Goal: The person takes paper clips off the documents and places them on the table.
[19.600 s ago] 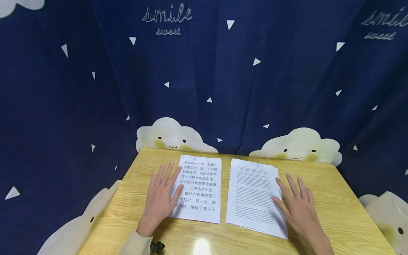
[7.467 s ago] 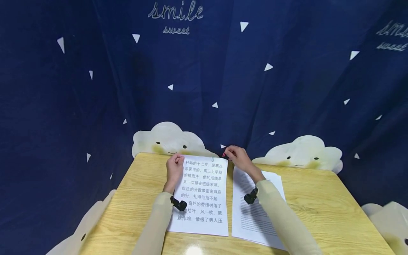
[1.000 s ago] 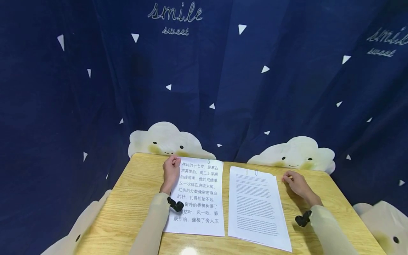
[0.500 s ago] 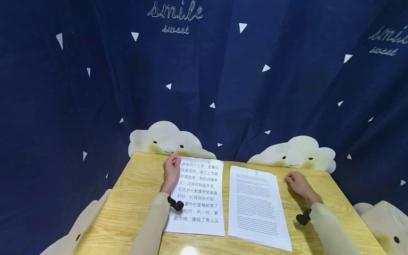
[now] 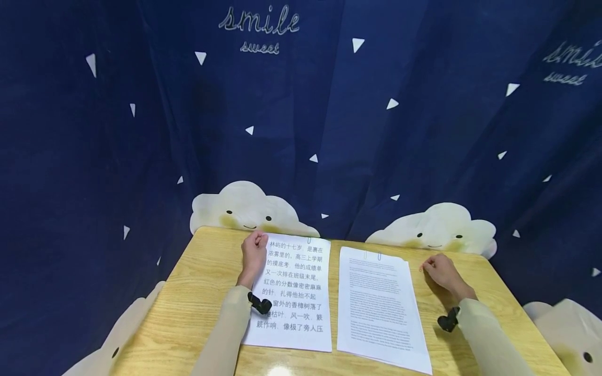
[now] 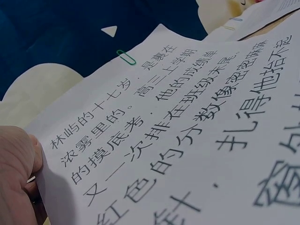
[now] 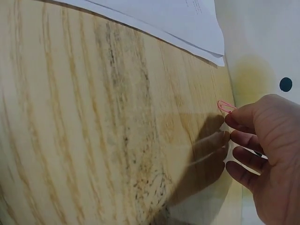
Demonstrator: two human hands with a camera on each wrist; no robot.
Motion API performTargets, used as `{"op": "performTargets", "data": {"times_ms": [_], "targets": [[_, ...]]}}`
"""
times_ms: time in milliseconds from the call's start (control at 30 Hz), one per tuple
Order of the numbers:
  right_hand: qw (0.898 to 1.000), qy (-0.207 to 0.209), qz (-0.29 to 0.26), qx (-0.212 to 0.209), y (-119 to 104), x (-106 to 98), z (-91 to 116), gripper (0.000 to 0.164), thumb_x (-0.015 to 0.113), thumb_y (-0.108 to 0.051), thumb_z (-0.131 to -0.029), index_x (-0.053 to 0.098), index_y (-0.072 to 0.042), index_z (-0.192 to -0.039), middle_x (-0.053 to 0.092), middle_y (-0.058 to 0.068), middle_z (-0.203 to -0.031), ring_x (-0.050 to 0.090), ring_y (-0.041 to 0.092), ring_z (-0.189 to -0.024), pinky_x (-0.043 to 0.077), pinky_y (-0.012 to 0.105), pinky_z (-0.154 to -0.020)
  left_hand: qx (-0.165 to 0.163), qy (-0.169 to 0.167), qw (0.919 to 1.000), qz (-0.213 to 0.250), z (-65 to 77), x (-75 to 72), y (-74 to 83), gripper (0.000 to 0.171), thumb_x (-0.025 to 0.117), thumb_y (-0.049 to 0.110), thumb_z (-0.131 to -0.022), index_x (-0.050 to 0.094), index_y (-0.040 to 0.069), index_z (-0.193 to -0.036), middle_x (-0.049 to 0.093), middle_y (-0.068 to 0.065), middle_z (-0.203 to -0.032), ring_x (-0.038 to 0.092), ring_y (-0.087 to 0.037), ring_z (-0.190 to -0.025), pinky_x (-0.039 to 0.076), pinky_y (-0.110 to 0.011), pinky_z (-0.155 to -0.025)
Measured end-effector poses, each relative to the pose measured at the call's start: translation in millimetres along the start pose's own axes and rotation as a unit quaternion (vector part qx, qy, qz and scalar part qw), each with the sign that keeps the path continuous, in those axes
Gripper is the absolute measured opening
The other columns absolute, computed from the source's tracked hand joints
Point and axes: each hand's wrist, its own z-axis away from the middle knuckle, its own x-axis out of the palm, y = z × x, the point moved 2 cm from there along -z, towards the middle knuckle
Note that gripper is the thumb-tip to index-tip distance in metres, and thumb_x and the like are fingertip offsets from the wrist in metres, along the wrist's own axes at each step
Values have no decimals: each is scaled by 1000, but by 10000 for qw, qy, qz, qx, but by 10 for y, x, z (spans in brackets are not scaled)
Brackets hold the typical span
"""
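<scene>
Two stacks of printed paper lie side by side on the wooden table (image 5: 197, 292). My left hand (image 5: 256, 244) has curled fingers and pinches the top left corner of the left stack (image 5: 293, 292); the left wrist view shows my thumb (image 6: 18, 173) on that corner of the left stack (image 6: 187, 140). A green paper clip (image 6: 125, 57) sits on its top edge. My right hand (image 5: 429, 267) hovers just over the bare table, right of the right stack (image 5: 376, 308). It pinches a pink paper clip (image 7: 226, 106) between thumb and forefinger (image 7: 241, 123).
Two paper clips (image 5: 371, 255) hold the top edge of the right stack. A dark blue curtain (image 5: 301, 130) with white clouds hangs close behind the table's far edge. Bare wood (image 7: 93, 131) stretches to the right of the right stack.
The pink clip has come off the left stack's top edge, and my right hand has carried it to the right of the right stack. Over the last second both hands barely shifted.
</scene>
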Motion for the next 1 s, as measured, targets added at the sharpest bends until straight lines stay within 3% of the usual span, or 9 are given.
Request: {"op": "performTargets", "data": {"times_ms": [267, 500, 633, 733, 867, 1000], "targets": [[9996, -131, -7, 266, 6, -14, 33, 18, 59, -12, -93, 72, 0, -90, 65, 11, -87, 51, 23, -75, 38, 32, -63, -8, -35, 10000, 15, 12, 8, 6, 11, 58, 11, -97, 67, 6, -98, 62, -12, -82, 52, -18, -71, 40, -23, -61], [9998, -10, 190, 42, 32, -5, 31, 17, 60, -11, -91, 73, -1, -88, 70, 14, -90, 60, 26, -81, 47, 41, -71, 225, 149, 9996, -84, 4, 13, 22, 7, 62, 7, -95, 67, 2, -93, 59, -12, -74, 50, -18, -67, 38, -25, -60], [9996, -138, 197, 111, 46, -4, 24, 20, 57, -11, -93, 73, 2, -94, 69, 18, -96, 60, 28, -85, 48, 45, -74, 154, 82, 9998, -73, 10, 15, 22, 8, 61, 8, -95, 67, 3, -95, 60, -12, -77, 51, -17, -68, 39, -24, -60], [9995, -175, 205, 176, 38, -19, 17, 22, 55, -11, -94, 72, 4, -97, 69, 18, -97, 58, 27, -83, 47, 42, -71, 81, 10, 10000, -44, 8, 17, 17, 9, 60, 10, -96, 67, 4, -97, 60, -12, -78, 51, -17, -69, 39, -24, -60], [9997, 6, 206, 87, -2, -39, -11, 22, 54, -11, -94, 73, -1, -90, 66, 10, -82, 52, 23, -74, 40, 34, -62, 56, -34, 10000, -9, -1, 19, 12, 9, 59, 11, -97, 67, 6, -97, 60, -11, -78, 51, -18, -69, 40, -24, -60], [9994, 321, 20, -145, -104, -41, -18, 20, 55, -11, -95, 71, 0, -93, 67, 13, -87, 56, 27, -79, 46, 40, -67, 26, -22, 10000, 29, 6, -5, 8, 9, 59, 11, -97, 66, 6, -96, 59, -11, -79, 52, -19, -71, 41, -25, -61]]}}
